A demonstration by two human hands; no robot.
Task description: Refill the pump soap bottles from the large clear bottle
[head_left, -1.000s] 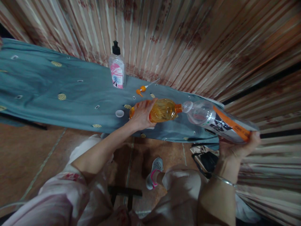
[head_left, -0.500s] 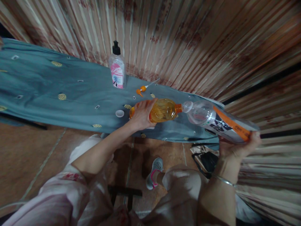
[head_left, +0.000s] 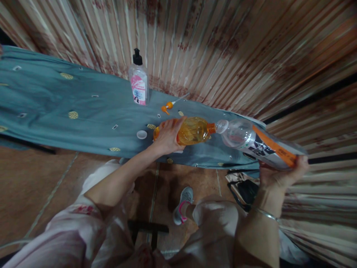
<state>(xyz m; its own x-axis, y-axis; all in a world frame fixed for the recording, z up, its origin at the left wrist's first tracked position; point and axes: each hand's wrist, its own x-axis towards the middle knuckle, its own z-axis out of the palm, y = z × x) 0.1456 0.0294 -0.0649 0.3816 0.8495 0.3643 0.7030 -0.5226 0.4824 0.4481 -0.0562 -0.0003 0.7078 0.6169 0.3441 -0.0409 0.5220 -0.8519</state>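
My left hand [head_left: 169, 137] is wrapped round an orange see-through bottle [head_left: 195, 131], tipped on its side with its neck pointing right. In my right hand [head_left: 283, 173] lies a large clear plastic bottle [head_left: 242, 134] with an orange, white and black label, held near its base. Its open mouth faces the orange bottle's neck; the two mouths are touching or almost so. Behind them an orange pump top [head_left: 169, 105] with a thin white tube rests on the cloth. Left of my left hand is a small whitish cap [head_left: 141, 134].
A clear bottle with a black pump and pink label [head_left: 139, 87] stands at the back of the teal-clothed table [head_left: 50, 100]. A pleated curtain [head_left: 173, 44] hangs behind. Below are a bag [head_left: 247, 190], a dark stool [head_left: 147, 226] and my shoe [head_left: 184, 204].
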